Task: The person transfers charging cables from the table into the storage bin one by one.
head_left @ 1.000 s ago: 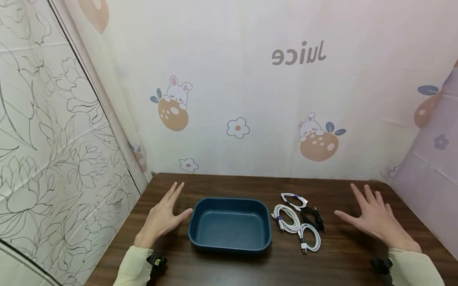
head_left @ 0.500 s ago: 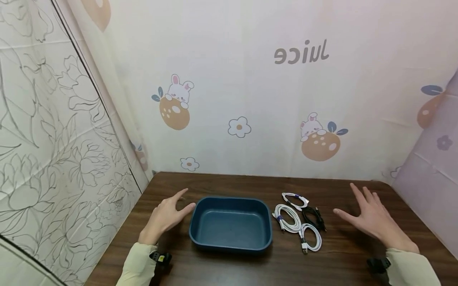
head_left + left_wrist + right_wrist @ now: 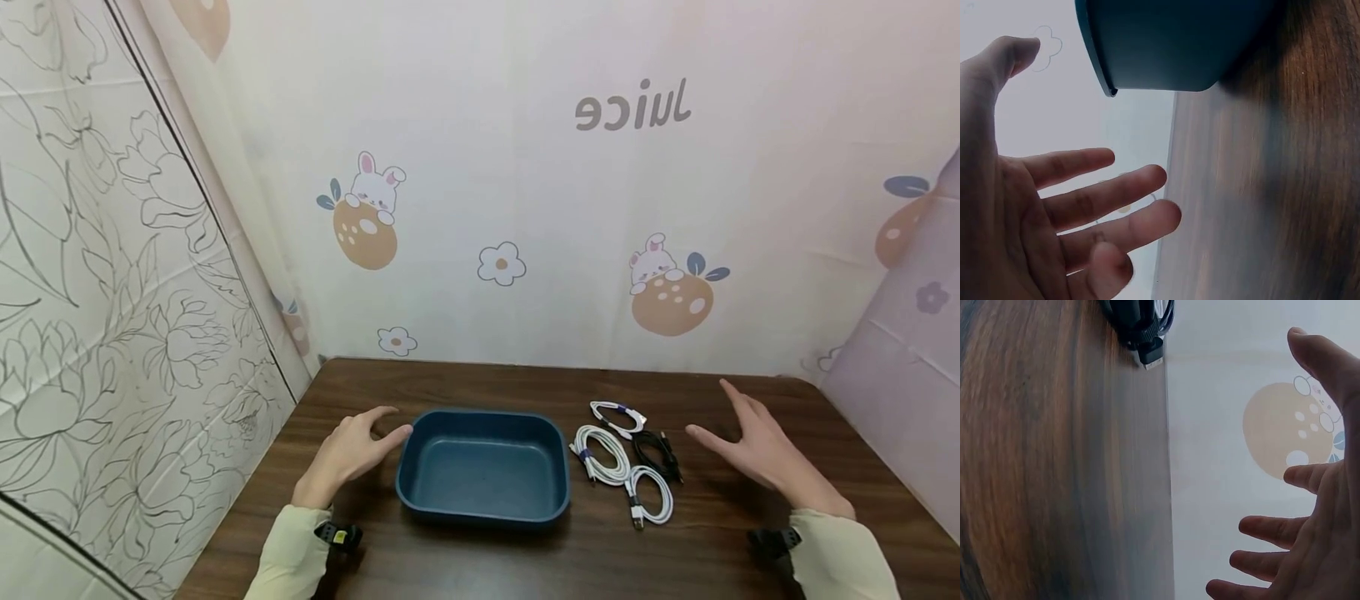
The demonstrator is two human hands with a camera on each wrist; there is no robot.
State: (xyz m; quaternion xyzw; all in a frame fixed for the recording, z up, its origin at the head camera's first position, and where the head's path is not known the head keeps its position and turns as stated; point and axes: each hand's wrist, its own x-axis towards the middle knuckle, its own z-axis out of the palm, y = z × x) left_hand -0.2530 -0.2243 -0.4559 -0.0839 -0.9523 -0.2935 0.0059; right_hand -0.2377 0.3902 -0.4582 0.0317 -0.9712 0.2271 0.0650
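A dark blue rectangular tray (image 3: 483, 517) sits on the wooden table, left of several coiled cables. My left hand (image 3: 348, 454) is beside the tray's left wall, fingers spread and holding nothing; its thumb tip is right at the rim in the head view. To the right of the cables, my right hand (image 3: 768, 450) hovers with thumb and fingers apart, also holding nothing. Nearest to it lies a black cable (image 3: 657, 454), whose plug (image 3: 1150, 353) shows in the right wrist view. Around it are a small white cable (image 3: 617, 419), a thicker white coil (image 3: 600, 455) and another white cable (image 3: 651, 495) with a USB plug.
The brown table (image 3: 480, 379) backs onto a white curtain (image 3: 502, 167) printed with rabbits and flowers. A flower-patterned sheet (image 3: 127, 292) closes off the left side, a pale purple one (image 3: 922, 292) the right. A small black device (image 3: 339, 536) is at the left wrist.
My right hand has moved left, closer to the cables. The left hand has shifted slightly right toward the tray, its fingers bending a little more. Tray and cables have stayed in place.
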